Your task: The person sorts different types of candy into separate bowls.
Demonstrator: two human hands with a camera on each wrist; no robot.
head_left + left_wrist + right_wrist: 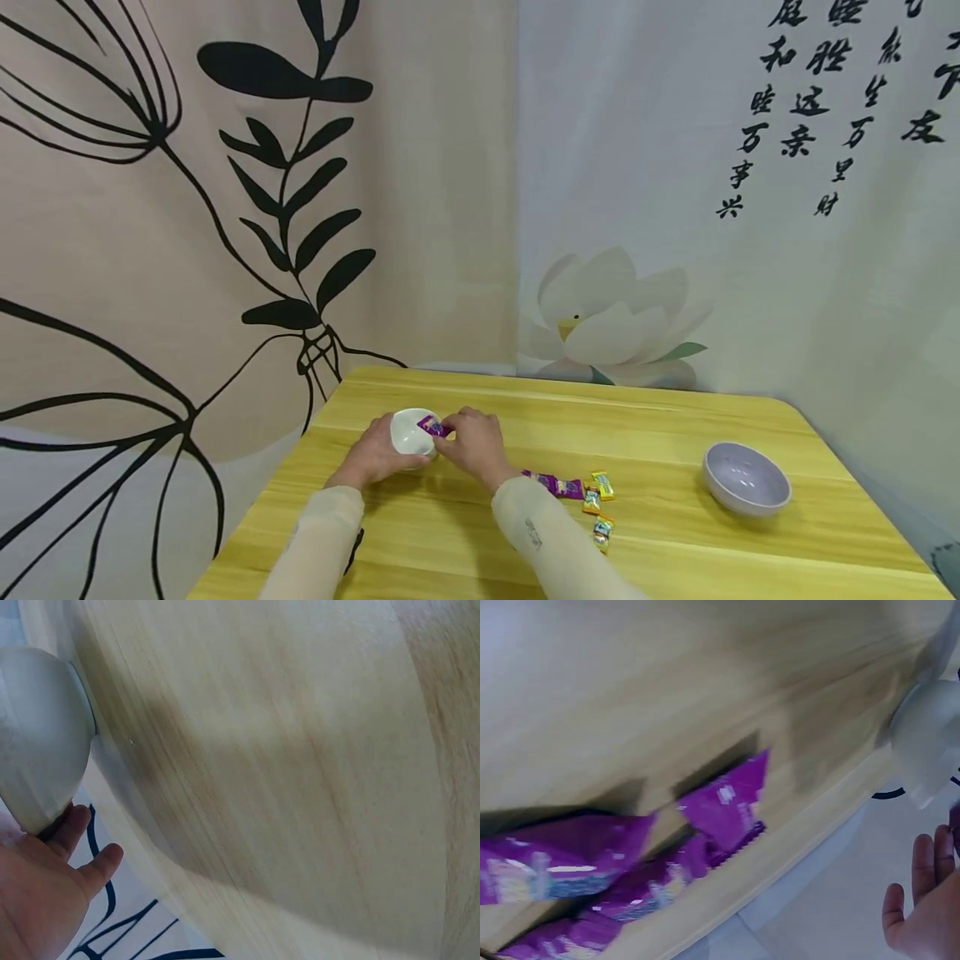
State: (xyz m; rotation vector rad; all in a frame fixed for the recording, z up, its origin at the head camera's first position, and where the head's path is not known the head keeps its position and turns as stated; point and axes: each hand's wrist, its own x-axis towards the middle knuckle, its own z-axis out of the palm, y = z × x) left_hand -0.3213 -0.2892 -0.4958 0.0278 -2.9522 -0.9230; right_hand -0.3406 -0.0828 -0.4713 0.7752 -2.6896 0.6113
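Observation:
A small white bowl [406,435] is held by my left hand [372,454], which grips its left side near the table's left part. The left wrist view has the pale outside of the bowl [41,727], with the hand [41,900] below it and two fingertips showing. My right hand [477,443] pinches a small purple candy packet [431,424] at the bowl's opening. In the right wrist view, that hand [930,904] is at the right edge, below the bowl [928,724], and the packet is mostly cut off.
More purple packets [568,488] lie right of my right forearm, close beside several yellow and orange packets [602,533]. A lavender bowl [750,492] stands on the right of the wooden table [675,567]. Behind the table hangs a printed curtain [442,208].

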